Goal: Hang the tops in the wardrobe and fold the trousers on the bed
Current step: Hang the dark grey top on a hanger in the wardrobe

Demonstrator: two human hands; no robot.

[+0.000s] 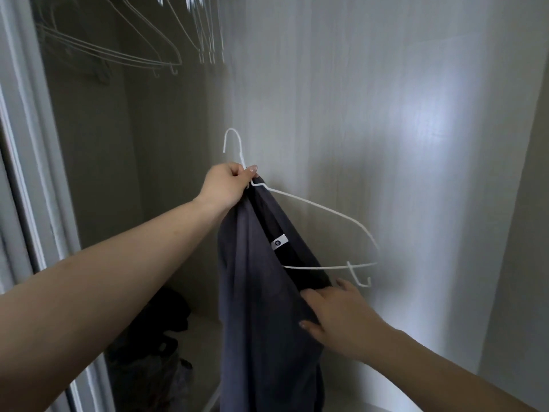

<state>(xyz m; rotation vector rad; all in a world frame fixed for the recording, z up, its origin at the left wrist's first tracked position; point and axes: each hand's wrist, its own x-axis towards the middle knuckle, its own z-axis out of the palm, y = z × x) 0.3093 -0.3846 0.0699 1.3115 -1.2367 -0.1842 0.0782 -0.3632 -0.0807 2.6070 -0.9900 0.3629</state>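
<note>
While the left hand (228, 185) pinches the neck of a white wire hanger (315, 209) together with the collar of a dark grey top (255, 292), the garment hangs bunched below that hand, only one side on the wire. Up and left of it, empty hangers (118, 52) wait in the wardrobe (386, 114). To the right and lower, the right hand (338, 316) lies with straight fingers against the fabric, gripping nothing. Judging by this, the top is half threaded and not yet hung; trousers and bed are out of view.
</note>
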